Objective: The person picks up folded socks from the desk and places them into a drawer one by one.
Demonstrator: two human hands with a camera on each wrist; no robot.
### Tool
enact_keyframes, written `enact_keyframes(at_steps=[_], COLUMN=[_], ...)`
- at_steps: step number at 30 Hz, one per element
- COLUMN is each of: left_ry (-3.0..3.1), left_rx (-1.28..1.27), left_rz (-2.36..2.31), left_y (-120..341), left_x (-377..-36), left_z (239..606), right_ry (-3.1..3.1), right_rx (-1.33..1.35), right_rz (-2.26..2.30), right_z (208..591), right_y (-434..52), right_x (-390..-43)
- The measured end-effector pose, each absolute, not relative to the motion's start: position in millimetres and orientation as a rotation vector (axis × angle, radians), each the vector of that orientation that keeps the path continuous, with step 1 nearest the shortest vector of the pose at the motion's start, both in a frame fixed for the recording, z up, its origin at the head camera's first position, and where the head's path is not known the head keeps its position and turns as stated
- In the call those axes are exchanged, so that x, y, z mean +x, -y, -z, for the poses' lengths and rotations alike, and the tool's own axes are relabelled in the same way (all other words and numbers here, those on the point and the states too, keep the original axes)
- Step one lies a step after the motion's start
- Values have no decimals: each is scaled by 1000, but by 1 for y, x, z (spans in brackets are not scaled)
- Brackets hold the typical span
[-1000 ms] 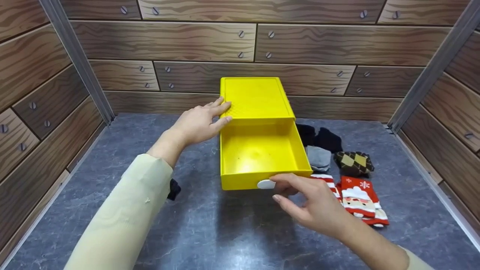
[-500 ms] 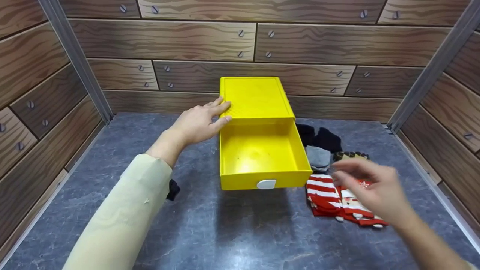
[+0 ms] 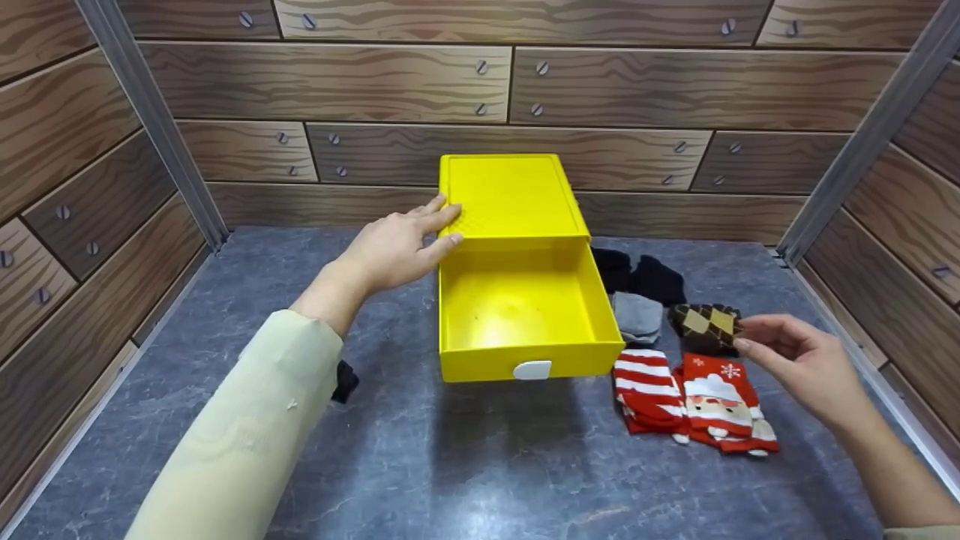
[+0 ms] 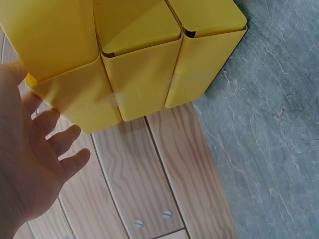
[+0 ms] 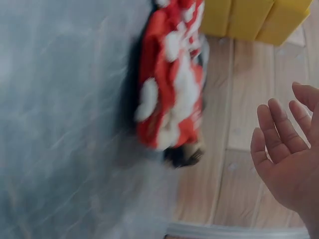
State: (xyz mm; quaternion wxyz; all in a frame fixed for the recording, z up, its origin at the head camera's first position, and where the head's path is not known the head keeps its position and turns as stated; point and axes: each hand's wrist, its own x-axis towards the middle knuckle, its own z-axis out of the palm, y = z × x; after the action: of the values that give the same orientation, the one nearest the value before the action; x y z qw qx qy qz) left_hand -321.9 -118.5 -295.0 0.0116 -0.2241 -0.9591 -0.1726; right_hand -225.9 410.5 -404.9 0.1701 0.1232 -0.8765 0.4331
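Note:
A yellow drawer box stands at the back of the grey table. Its drawer is pulled out towards me and empty, with a white handle on the front. My left hand rests with straight fingers on the case's left edge; the left wrist view shows the left hand spread beside the yellow box. My right hand hovers with relaxed fingers, holding nothing, its fingertips right beside an argyle sock. The right wrist view shows the right hand open near blurred red socks.
Right of the drawer lie red Santa socks, a red-and-white striped sock, a grey sock and black socks. A dark item peeks out beside my left sleeve. Wood-patterned walls enclose the table on three sides.
My right hand left the drawer's white handle and swung right, over the red socks, to the argyle sock. The left hand and the drawer stayed put.

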Motion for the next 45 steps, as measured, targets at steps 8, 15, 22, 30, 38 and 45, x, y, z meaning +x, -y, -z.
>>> enact_keyframes(at_steps=[8, 15, 22, 30, 38, 45], left_ry=[2989, 2982, 2976, 2981, 2989, 2982], left_rx=[-701, -720, -728, -723, -717, -722], left_rz=[542, 522, 514, 514, 536, 534], left_y=[118, 119, 120, 120, 121, 121], left_x=[-323, -324, -323, -322, -323, -322], left_z=[296, 297, 297, 296, 295, 296], right_ry=[2684, 2834, 2901, 3004, 3066, 3102], right_rx=[212, 182, 246, 326, 322, 270], right_rz=[-1239, -1184, -1228, -1193, -1083, -1072], right_z=[431, 446, 455, 457, 460, 461], right_y=[-439, -448, -448, -448, -448, -449], right_x=[-236, -243, -243, -243, -243, -245])
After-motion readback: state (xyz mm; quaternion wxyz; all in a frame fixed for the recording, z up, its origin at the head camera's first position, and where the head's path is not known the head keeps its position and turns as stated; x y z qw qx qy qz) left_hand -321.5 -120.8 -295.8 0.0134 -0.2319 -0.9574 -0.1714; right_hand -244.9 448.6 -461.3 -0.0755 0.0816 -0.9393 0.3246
